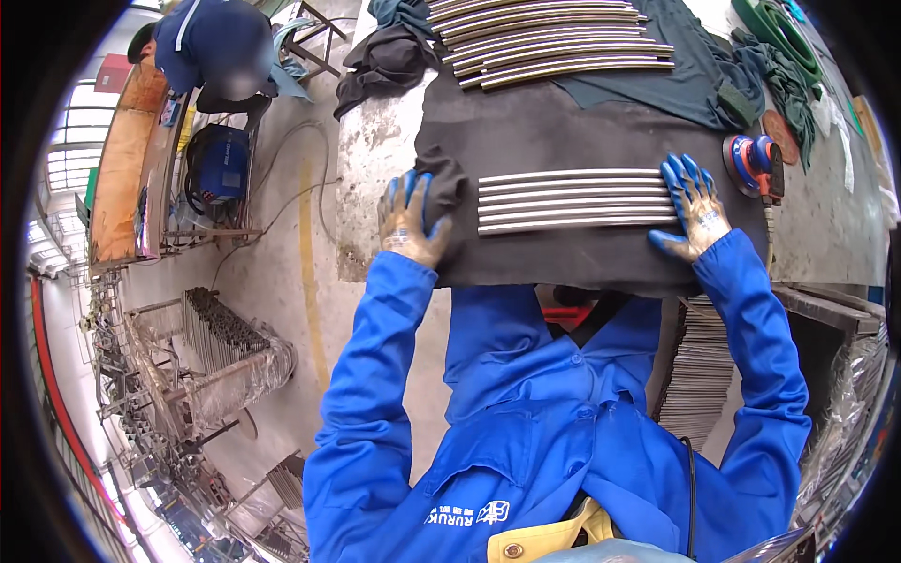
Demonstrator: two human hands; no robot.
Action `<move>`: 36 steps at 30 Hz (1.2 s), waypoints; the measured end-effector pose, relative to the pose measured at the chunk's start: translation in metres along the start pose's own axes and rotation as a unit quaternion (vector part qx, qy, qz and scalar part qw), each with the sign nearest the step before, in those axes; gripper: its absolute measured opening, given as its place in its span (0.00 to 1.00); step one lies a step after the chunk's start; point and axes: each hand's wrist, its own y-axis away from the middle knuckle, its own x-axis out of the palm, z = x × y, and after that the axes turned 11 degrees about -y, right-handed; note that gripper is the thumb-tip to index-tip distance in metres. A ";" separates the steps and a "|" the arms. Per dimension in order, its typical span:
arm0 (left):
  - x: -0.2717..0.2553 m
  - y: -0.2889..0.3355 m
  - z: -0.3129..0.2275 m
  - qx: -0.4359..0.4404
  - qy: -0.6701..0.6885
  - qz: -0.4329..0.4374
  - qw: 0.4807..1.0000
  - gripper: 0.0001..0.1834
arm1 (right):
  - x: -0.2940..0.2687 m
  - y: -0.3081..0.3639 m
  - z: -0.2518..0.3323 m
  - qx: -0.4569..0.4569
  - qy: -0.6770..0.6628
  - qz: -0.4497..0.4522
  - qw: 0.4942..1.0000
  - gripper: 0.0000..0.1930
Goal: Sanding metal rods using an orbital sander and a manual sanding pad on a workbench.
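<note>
Several shiny metal tubes (572, 201) lie side by side in a row on a dark cloth (563, 258) spread over the workbench. At their right ends rests my right hand (693, 211), in a stained glove with blue fingertips. Its fingers are spread, the thumb apart, and nothing is gripped. My left hand (413, 220), gloved alike, lies flat with fingers apart at the bench's left side. It is beside a bunched fold (443, 183) of the cloth, apart from the tubes' left ends.
A larger pile of metal tubes (554, 42) lies at the bench's far side. An orange and blue disc sander (753, 167) stands right of my right hand. Green cloth (657, 89) lies behind. At the far left, a person (211, 47) bends near a blue machine (221, 161). Racked tubes (230, 333) stand lower left.
</note>
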 end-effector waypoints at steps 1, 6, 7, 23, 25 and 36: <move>-0.004 0.002 -0.001 0.006 0.036 -0.018 0.999 0.47 | 0.001 0.000 0.000 0.000 0.000 -0.001 1.000 0.54; -0.013 0.002 -0.003 0.038 0.118 -0.068 0.990 0.49 | 0.000 -0.001 0.000 -0.002 0.002 -0.004 1.000 0.54; -0.012 0.003 0.000 0.053 0.089 -0.065 0.993 0.49 | 0.001 -0.001 0.002 -0.004 -0.001 -0.009 1.000 0.54; -0.001 0.003 0.002 0.063 0.057 -0.083 0.993 0.38 | 0.004 0.005 0.008 0.005 -0.005 -0.010 1.000 0.56; -0.002 0.001 0.000 0.063 0.061 -0.084 0.993 0.37 | 0.004 0.006 0.009 0.008 -0.007 -0.012 1.000 0.56; -0.047 -0.046 -0.171 0.218 0.236 -0.111 0.940 0.38 | 0.002 0.009 0.008 -0.011 -0.043 -0.026 0.999 0.56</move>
